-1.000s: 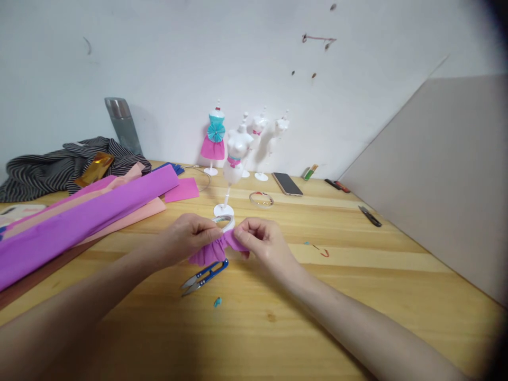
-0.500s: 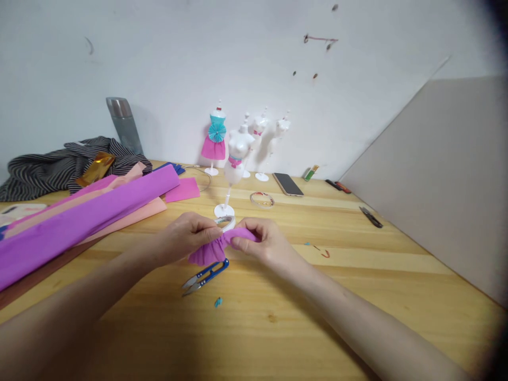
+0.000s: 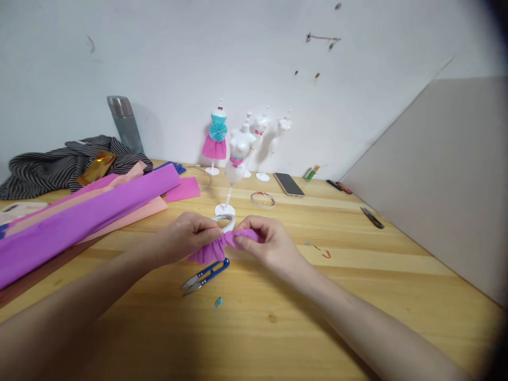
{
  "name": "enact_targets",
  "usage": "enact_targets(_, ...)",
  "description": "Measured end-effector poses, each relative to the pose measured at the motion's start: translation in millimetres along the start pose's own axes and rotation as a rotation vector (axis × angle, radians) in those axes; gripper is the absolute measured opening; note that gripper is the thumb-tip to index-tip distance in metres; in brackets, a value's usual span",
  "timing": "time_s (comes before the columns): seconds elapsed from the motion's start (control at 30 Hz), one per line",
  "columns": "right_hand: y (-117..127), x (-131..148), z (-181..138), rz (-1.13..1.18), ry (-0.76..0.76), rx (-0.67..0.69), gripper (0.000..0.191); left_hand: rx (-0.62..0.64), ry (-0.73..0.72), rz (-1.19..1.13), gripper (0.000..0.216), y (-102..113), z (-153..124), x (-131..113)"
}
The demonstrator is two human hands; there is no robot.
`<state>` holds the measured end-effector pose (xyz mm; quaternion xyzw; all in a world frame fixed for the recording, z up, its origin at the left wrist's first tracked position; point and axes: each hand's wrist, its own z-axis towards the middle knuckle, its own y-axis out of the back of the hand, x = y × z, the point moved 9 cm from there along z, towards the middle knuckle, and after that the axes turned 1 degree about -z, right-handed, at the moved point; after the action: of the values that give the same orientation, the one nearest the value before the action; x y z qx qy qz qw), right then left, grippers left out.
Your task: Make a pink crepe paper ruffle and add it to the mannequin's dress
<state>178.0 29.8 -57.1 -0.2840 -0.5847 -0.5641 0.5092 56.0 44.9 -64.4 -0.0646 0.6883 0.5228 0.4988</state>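
Observation:
Both hands pinch a small gathered piece of purple crepe paper (image 3: 208, 252) just above the wooden table (image 3: 357, 296). My left hand (image 3: 186, 239) grips its left, fanned part; my right hand (image 3: 264, 244) is closed on its right end. Blue thread snips (image 3: 206, 275) lie on the table right under the paper. A tape roll (image 3: 225, 220) sits just behind my fingers, in front of a white mini mannequin (image 3: 237, 159) on a stand.
Long rolls of purple and pink crepe paper (image 3: 87, 214) lie at left, with striped cloth (image 3: 59, 164) and a metal flask (image 3: 125, 124) behind. More mannequins (image 3: 217, 135) stand by the wall, near a phone (image 3: 289, 184), a bracelet (image 3: 262, 199) and black snips (image 3: 371, 217).
My right hand has shifted its pinch along the purple paper, gathering more of it between the fingers. The left hand has stayed in place.

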Motion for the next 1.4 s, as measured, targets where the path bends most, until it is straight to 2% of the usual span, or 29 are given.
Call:
enact_targets(0.37,-8,5,-5,-0.004,0.096,0.032,0.013,-0.002,0.004,0.021,0.041,-2,0,0)
enact_targets(0.67,-4,-8,-2,0.004,-0.005,-0.048,0.016,-0.016,0.011,0.007,0.039,-2,-1,0)
enact_targets(0.97,-7,-18,-1,0.066,-0.082,-0.055,0.018,-0.032,-0.028,0.059,0.038,-4,-2,-3)
enact_targets(1.17,-2,-15,-1,0.033,-0.052,-0.120,0.019,-0.038,-0.026,0.065,0.037,-4,-1,-4)
enact_targets(1.4,-4,-11,-1,0.075,-0.047,-0.092,0.021,-0.011,-0.002,0.049,0.039,-5,-1,-1)
